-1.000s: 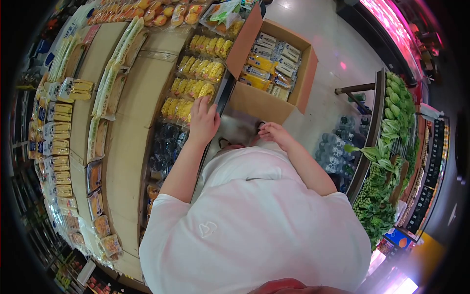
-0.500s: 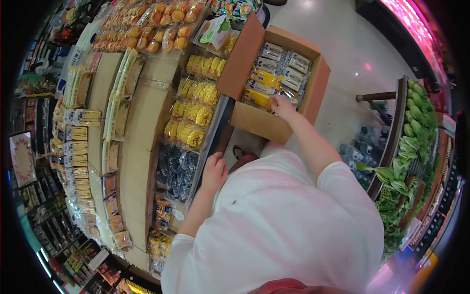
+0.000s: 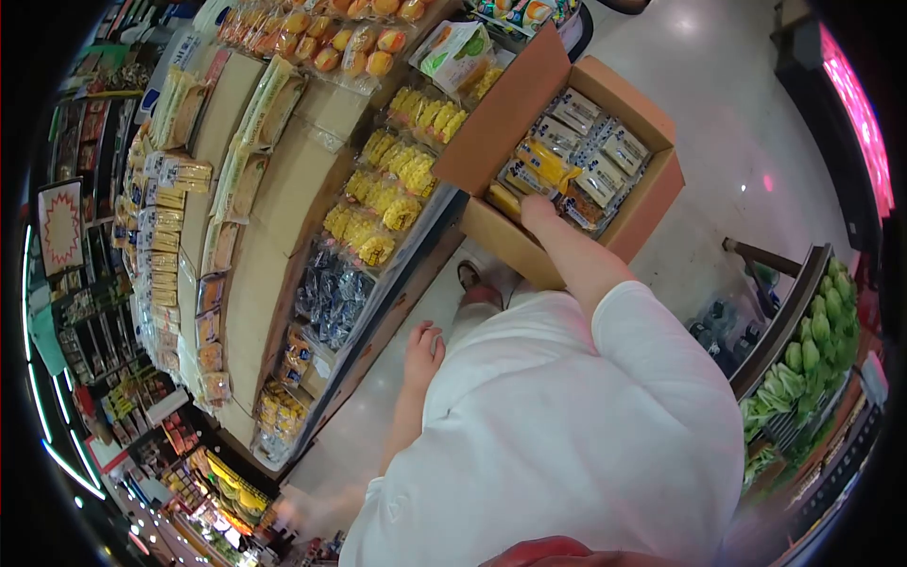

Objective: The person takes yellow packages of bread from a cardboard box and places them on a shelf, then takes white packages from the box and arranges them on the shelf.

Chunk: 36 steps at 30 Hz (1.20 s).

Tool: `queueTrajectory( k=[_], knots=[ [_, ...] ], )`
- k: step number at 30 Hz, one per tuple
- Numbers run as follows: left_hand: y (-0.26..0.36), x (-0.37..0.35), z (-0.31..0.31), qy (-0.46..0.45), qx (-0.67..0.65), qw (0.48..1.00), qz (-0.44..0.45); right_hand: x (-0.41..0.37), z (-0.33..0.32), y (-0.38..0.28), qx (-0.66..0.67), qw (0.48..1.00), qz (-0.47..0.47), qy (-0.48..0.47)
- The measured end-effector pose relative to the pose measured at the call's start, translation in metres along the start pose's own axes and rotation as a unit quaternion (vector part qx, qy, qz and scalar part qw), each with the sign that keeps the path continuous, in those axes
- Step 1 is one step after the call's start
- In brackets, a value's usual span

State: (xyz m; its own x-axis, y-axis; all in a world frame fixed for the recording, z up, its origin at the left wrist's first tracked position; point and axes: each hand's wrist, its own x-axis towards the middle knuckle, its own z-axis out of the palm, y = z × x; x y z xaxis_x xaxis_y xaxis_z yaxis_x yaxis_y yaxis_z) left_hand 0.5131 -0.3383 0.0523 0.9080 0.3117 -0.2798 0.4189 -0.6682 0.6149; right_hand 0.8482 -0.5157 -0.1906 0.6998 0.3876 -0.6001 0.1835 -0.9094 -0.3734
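Note:
My right hand (image 3: 540, 214) reaches over the near side of an open cardboard box (image 3: 652, 213), its fingers curled at the end of a yellow packet (image 3: 505, 200). The fingertips are partly hidden in the box. Beside that packet lie a silver packet (image 3: 522, 178) and another yellow packet (image 3: 548, 164). Pale wrapped packets (image 3: 601, 180) fill the right side, and a brown-looking one (image 3: 581, 210) lies just right of my wrist. My left hand (image 3: 424, 352) hangs by my hip with loosely bent fingers apart, holding nothing.
Left of me runs a display shelf (image 3: 279, 255) with bagged yellow snacks (image 3: 378, 198), blue-wrapped packets (image 3: 329, 300) and round buns (image 3: 345, 52). Green vegetables (image 3: 803, 354) fill a rack on the right. The box stands close to the shelf edge, above the tiled floor (image 3: 737, 189).
The view has turned, so the shelf and box appear shifted. My left hand has come away from the shelf edge to my side. My right hand sits farther over the near yellow packet.

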Motion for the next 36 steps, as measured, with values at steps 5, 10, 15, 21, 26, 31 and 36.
queueTrajectory(
  k=[5, 10, 15, 21, 26, 31, 36],
  knots=[
    [0.009, -0.014, 0.005, 0.043, -0.017, 0.997, -0.068, -0.046, -0.099, -0.018, -0.069, 0.991, -0.113, 0.027],
    [0.012, -0.026, 0.016, 0.055, -0.026, 0.994, -0.092, -0.049, -0.121, 0.021, -0.111, 0.944, -0.149, 0.272],
    [0.014, -0.028, 0.023, 0.049, -0.063, 0.991, -0.111, -0.018, -0.126, 0.023, -0.034, 0.997, -0.037, 0.066],
    [0.02, -0.028, 0.019, 0.047, 0.019, 0.999, -0.019, -0.014, -0.104, 0.011, -0.05, 0.998, 0.006, 0.028],
    [0.01, -0.037, 0.023, 0.078, -0.006, 0.995, -0.055, -0.027, -0.08, 0.026, 0.069, 0.992, -0.057, 0.091],
    [0.005, -0.043, 0.019, 0.077, 0.057, 0.995, -0.003, -0.08, -0.093, 0.035, 0.105, 0.973, -0.121, 0.167],
    [0.016, -0.04, 0.019, 0.058, -0.106, 0.986, -0.113, -0.159, -0.125, 0.002, 0.238, 0.963, -0.126, 0.014]
  ],
)
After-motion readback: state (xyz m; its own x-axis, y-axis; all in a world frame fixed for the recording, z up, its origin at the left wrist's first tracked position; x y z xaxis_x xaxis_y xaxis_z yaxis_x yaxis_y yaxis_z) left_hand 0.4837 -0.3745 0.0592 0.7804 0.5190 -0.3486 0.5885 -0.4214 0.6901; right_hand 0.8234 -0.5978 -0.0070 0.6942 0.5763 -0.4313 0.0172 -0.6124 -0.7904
